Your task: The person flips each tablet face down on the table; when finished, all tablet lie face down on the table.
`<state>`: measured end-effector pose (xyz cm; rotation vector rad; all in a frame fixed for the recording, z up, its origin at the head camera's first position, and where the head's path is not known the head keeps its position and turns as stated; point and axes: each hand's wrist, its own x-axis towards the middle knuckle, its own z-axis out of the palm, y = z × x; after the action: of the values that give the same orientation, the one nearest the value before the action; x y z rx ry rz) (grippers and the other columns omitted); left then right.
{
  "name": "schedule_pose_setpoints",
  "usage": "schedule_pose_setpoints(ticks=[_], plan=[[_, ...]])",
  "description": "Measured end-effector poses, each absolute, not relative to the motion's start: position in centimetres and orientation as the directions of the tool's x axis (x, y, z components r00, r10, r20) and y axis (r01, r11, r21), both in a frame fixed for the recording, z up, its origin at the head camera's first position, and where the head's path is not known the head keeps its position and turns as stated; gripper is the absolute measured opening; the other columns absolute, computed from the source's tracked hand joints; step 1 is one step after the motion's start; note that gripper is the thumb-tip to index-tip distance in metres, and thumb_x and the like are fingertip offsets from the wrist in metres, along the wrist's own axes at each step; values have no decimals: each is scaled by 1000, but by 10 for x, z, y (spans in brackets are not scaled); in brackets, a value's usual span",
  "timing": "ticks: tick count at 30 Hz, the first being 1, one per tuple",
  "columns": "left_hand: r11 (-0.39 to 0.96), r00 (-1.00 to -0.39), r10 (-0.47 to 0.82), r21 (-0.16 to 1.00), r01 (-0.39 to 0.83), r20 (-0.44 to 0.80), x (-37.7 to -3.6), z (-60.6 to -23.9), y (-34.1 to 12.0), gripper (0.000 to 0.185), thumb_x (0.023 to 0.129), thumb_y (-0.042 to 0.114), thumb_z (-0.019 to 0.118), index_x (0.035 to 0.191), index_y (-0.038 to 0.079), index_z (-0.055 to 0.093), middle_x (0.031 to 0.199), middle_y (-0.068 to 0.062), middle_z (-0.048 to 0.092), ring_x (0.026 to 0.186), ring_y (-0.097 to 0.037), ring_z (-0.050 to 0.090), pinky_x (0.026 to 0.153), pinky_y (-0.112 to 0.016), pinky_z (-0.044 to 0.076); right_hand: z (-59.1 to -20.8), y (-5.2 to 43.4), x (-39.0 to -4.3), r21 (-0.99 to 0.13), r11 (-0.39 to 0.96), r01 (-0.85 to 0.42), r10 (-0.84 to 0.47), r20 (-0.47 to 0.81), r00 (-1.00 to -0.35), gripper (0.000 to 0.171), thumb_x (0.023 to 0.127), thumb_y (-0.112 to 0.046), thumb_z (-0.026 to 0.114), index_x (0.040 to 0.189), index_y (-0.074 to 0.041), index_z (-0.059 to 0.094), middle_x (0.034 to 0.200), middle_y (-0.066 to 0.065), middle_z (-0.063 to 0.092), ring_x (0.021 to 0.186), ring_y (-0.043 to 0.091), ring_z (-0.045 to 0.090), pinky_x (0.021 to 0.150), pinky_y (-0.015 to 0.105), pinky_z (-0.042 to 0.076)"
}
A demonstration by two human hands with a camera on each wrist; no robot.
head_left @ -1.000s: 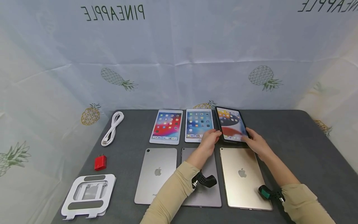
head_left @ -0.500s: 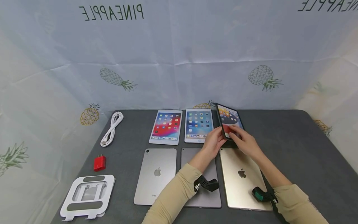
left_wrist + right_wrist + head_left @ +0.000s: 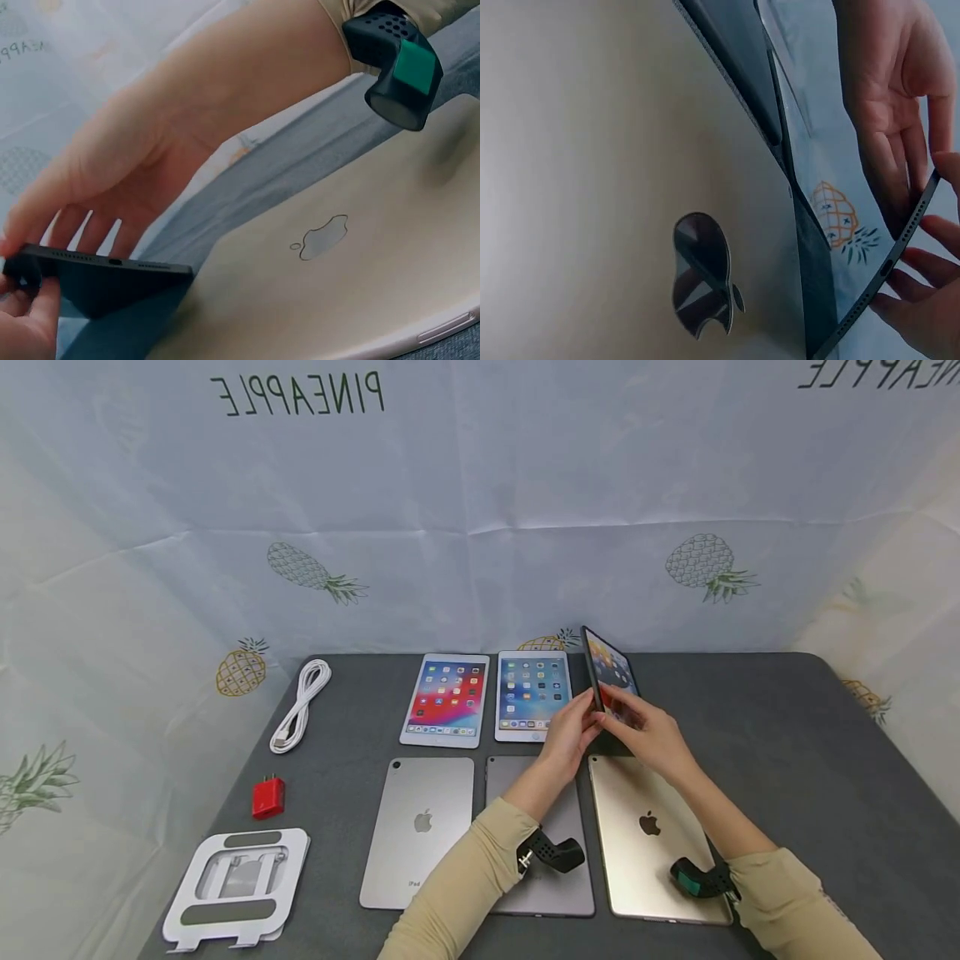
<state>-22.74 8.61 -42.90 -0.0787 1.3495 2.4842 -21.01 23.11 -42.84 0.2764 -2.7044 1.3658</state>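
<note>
A tablet in a dark case (image 3: 613, 672) is tilted up at the back right, its lit screen turned partly to the right. With my left hand (image 3: 567, 735), I hold its raised left edge near the bottom corner. My right hand (image 3: 651, 735) grips the same corner, fingers against the screen and thumb at the edge. In the left wrist view, the fingers of the right hand (image 3: 124, 165) meet the tablet (image 3: 112, 262), and the left hand (image 3: 26, 322) is partly cut off. The right wrist view shows the tablet's port edge (image 3: 887, 266) between both hands.
Two lit white tablets (image 3: 447, 697) (image 3: 533, 693) lie left of it. Silver (image 3: 420, 831), grey (image 3: 551, 893) and gold (image 3: 648, 839) tablets lie face down in front. A white cable (image 3: 302, 706), red charger (image 3: 268, 797) and folding stand (image 3: 236, 889) are on the left.
The cased tablet's left edge has risen, turning its screen to the right. My right hand has moved left from the tablet's lower right edge onto the screen, beside my left hand.
</note>
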Motion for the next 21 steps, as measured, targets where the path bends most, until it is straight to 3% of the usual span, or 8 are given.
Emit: schedule_pose_setpoints(ticks=[3, 7, 13, 17, 21], plan=[[-465, -959, 235, 848, -254, -159, -226, -425, 86, 41, 102, 28, 51, 134, 3, 58, 124, -7, 63, 106, -12, 61, 97, -29, 48, -425, 230, -210, -853, 499, -152, -87, 125, -988, 63, 95, -41, 61, 149, -14, 42, 145, 16, 47, 131, 35, 46, 102, 49, 42], [-385, -967, 234, 903, -192, -106, -225, -420, 85, 42, 102, 33, 50, 137, 10, 56, 138, -2, 56, 124, -17, 53, 100, -33, 46, -421, 228, -209, -913, 390, -115, -65, 98, -993, 65, 96, -43, 58, 151, -14, 38, 151, 11, 40, 137, 31, 39, 104, 42, 40], [-276, -966, 255, 955, -110, -37, -223, -416, 86, 42, 102, 39, 47, 139, 20, 56, 140, 6, 53, 128, -12, 49, 100, -31, 45, -418, 227, -208, -990, 119, -70, -61, 63, -996, 63, 98, -37, 57, 152, -12, 35, 155, 11, 33, 141, 27, 33, 104, 26, 37], [-244, -958, 285, 966, -80, -7, -222, -416, 87, 43, 103, 40, 45, 141, 22, 54, 142, 9, 51, 130, -11, 47, 102, -31, 44, -416, 229, -207, -1000, -21, -18, -54, 19, -998, 65, 97, -36, 59, 153, -14, 33, 158, 10, 28, 143, 24, 29, 109, 36, 31], [-228, -950, 312, 971, -71, 4, -222, -419, 88, 41, 103, 39, 44, 139, 22, 56, 140, 8, 53, 129, -14, 48, 101, -32, 44, -414, 233, -205, -998, -69, 2, -34, 0, -999, 63, 97, -34, 60, 152, -15, 35, 158, 9, 28, 142, 22, 31, 111, 45, 26]])
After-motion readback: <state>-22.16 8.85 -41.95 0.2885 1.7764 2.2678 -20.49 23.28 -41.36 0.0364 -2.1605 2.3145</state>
